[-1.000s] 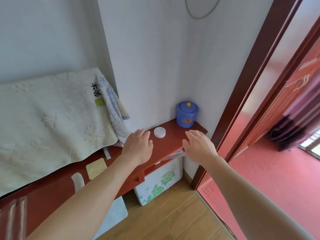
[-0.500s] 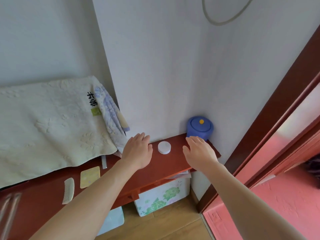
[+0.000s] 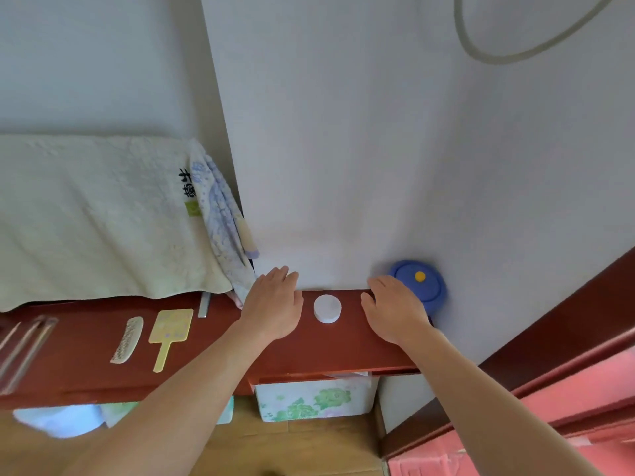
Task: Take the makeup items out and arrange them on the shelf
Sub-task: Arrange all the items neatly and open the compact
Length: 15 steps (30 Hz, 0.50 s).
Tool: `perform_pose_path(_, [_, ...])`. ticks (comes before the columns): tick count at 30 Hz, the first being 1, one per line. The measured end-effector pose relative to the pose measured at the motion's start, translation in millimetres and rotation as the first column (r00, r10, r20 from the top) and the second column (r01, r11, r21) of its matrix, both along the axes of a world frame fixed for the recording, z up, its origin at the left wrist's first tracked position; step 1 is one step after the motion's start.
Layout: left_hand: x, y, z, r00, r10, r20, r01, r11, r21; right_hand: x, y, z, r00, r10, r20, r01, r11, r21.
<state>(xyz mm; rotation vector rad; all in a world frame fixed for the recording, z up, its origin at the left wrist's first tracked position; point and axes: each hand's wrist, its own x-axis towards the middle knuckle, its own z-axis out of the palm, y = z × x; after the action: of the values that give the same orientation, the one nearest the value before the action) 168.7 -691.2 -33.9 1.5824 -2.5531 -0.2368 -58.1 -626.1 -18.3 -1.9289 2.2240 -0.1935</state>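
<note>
Neither grip is closed: left hand point(image 3: 273, 304) and right hand point(image 3: 395, 308), fingers straight, flank a round white jar point(image 3: 327, 308).

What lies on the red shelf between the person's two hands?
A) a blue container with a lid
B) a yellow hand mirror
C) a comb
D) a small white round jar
D: the small white round jar sits on the shelf in the gap between the left hand and the right hand, and neither hand touches it.
</note>
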Motion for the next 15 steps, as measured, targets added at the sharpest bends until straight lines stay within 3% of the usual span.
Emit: perform_pose_path(15, [-11,-76,-27,0.999,-0.013,0.05,0.01,0.999,0.053,-8,-76,-31,0.999,0.052,0.014,-0.053,0.995,0.081])
